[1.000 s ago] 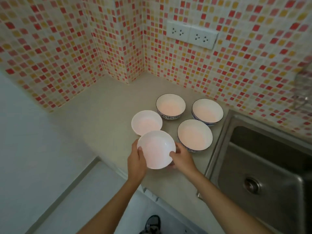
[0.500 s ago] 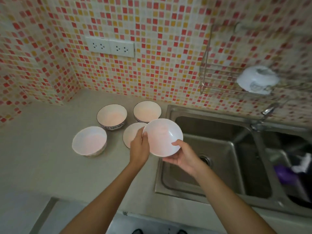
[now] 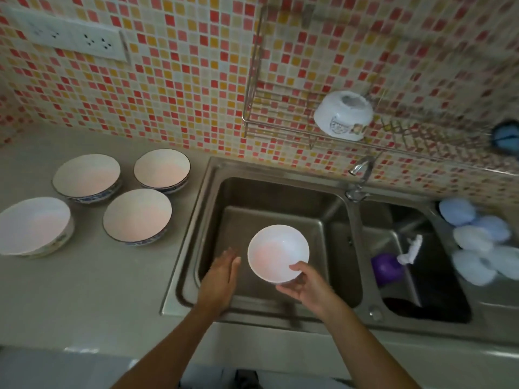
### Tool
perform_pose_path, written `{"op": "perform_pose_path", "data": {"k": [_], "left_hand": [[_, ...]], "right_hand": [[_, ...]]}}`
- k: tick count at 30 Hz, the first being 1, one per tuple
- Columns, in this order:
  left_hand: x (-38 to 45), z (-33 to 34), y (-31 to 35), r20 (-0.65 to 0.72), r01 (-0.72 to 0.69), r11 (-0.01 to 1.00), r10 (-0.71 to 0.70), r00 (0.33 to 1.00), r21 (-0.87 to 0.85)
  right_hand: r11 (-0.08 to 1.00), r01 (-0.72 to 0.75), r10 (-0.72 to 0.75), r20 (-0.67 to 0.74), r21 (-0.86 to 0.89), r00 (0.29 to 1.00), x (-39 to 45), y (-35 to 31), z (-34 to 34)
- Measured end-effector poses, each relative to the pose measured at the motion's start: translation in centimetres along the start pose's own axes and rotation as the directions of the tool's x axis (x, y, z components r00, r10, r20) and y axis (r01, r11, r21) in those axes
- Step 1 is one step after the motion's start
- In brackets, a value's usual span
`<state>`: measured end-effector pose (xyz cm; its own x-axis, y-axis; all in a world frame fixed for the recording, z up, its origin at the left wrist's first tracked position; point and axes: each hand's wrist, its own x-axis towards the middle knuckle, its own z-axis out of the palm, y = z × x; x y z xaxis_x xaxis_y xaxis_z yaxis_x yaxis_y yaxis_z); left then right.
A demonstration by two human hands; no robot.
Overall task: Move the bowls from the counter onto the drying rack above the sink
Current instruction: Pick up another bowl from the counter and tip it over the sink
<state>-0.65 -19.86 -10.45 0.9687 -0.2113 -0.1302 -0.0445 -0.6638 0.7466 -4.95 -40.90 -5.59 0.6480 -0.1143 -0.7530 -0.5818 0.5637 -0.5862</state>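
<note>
My right hand point(image 3: 307, 286) grips the near rim of a plain white bowl point(image 3: 276, 252), held upright over the left sink basin point(image 3: 331, 234). Just left of the bowl is my left hand point(image 3: 222, 276), open and flat, not touching it. Several bowls stand on the counter point(image 3: 84, 282) to the left: a white one point(image 3: 33, 224) nearest the edge of view and three blue-rimmed ones point(image 3: 137, 214), point(image 3: 87, 175), point(image 3: 161, 169). The wire drying rack point(image 3: 283, 130) hangs on the tiled wall above the sink, with one white bowl point(image 3: 342, 115) upside down on it.
A tap point(image 3: 361, 171) stands between the two basins. The right basin holds a purple object point(image 3: 386, 266) and a white cloth. Pale blue and white round things point(image 3: 477, 237) lie at the far right. A double socket point(image 3: 73, 36) is on the wall.
The bowl has moved right, from over the counter's edge to above the left basin. My left hand has let go of its rim; only my right hand holds it. The view swung right.
</note>
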Motion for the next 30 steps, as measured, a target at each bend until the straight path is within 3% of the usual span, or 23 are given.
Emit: {"op": "perform_pose_path", "data": {"k": [5, 11, 15, 21, 30], "left_hand": [[-0.6, 2.8, -2.6, 0.103, -0.098, 0.931, 0.066, 0.993, 0.351], [-2.9, 3.3, -4.0, 0.121, -0.107, 0.842, 0.050, 0.991, 0.528], [-2.4, 3.4, -4.3, 0.134, -0.065, 0.820, -0.014, 0.991, 0.569], [-1.7, 3.3, -4.2, 0.216, -0.140, 0.751, -0.003, 0.976, 0.645], [-1.6, 3.5, -4.7, 0.206, -0.136, 0.779, 0.009, 0.978, 0.613]], "right_hand": [[0.999, -0.024, 0.026, -0.060, 0.028, 0.998, 1.9, 0.1, -4.1], [1.000, -0.016, 0.017, -0.050, 0.018, 0.999, 3.8, -0.1, -6.6], [1.000, 0.009, -0.010, -0.045, -0.013, 0.999, 5.0, -0.5, -7.4], [0.989, 0.074, -0.080, -0.042, -0.127, 0.996, 6.8, 0.6, -7.6], [0.854, 0.199, -0.299, -0.140, -0.481, 0.944, 7.6, 2.6, -6.7]]}}
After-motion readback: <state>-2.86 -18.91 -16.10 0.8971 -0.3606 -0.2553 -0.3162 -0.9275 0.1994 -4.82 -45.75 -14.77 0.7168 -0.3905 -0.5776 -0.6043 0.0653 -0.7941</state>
